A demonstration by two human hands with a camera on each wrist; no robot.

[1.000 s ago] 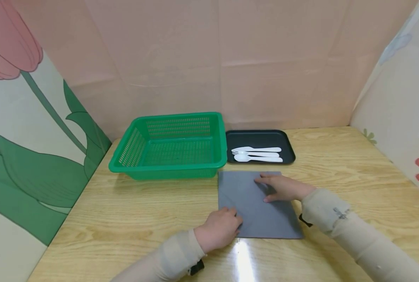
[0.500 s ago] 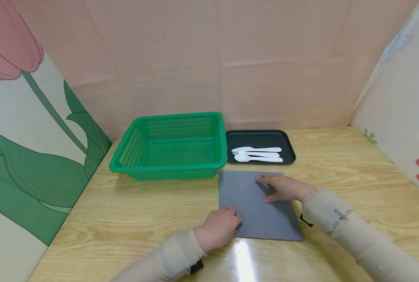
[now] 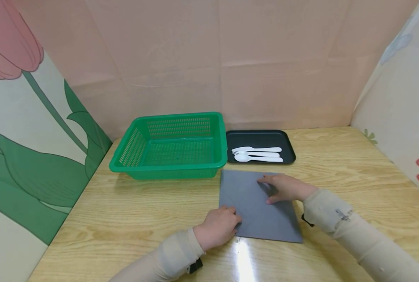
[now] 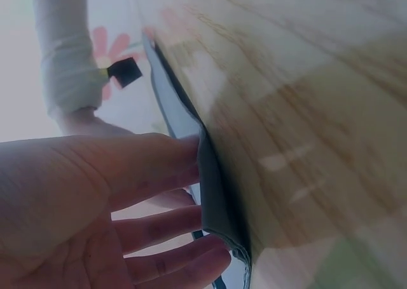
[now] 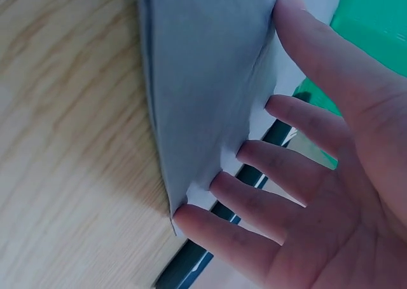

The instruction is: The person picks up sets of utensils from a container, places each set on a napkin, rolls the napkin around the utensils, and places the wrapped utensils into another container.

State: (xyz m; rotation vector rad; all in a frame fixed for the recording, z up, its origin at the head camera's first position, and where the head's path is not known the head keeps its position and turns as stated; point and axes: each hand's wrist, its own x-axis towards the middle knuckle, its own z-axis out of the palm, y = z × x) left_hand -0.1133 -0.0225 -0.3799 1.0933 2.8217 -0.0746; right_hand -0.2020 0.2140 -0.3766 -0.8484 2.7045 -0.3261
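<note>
A square grey folded cloth [image 3: 246, 196] lies on the wooden table, its layers showing along the edge in the left wrist view. My left hand [image 3: 217, 228] is at its near left corner; there the thumb and fingertips touch the cloth's edge [image 4: 218, 187] without wrapping round it. Over the upper right part, my right hand [image 3: 285, 188] rests spread fingertips on the cloth. From the right wrist, those fingers look slightly bent and apart, tips pressing on the grey surface [image 5: 197, 79].
Behind the cloth, to the left, stands a green plastic basket [image 3: 172, 168]. Beside it lies a black tray [image 3: 255, 138] bearing a white plastic knife [image 3: 266, 149], fork [image 3: 266, 154] and spoon [image 3: 266, 159]. A peach-coloured wall sheet [image 3: 266, 78] rises at the table's back.
The cloth has turned slightly clockwise: its far left corner moved right and its near right corner came a little closer. Both hands stay on it, the right hand shifting slightly right.
</note>
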